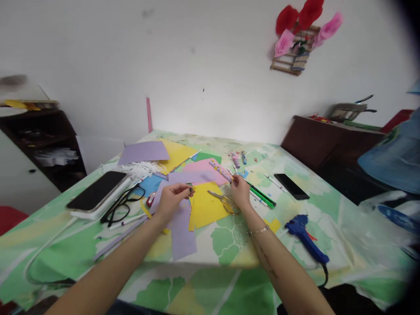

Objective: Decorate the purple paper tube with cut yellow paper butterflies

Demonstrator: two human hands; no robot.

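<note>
My right hand (pixel 240 191) is closed on one end of a thin lilac stick with yellow spots (pixel 219 169), which points away to the upper left over pink paper (pixel 200 166). My left hand (pixel 173 200) has its fingertips pinched together above purple and yellow paper; whatever is between them is too small to make out. Between the hands, gold-handled scissors (pixel 226 201) lie on a yellow sheet (pixel 208 214). A purple paper strip (pixel 183 238) lies below my left hand. Beside my right hand are a green-and-black cutter (pixel 262 195) and a white pen (pixel 258 199).
On the left lie a phone on a white box (pixel 98 190), black glasses (pixel 123 205) and shredded white paper (pixel 141 169). To the right are another phone (pixel 291 186) and a blue glue gun (pixel 306 238) with its cord. Markers (pixel 236 159) lie farther back.
</note>
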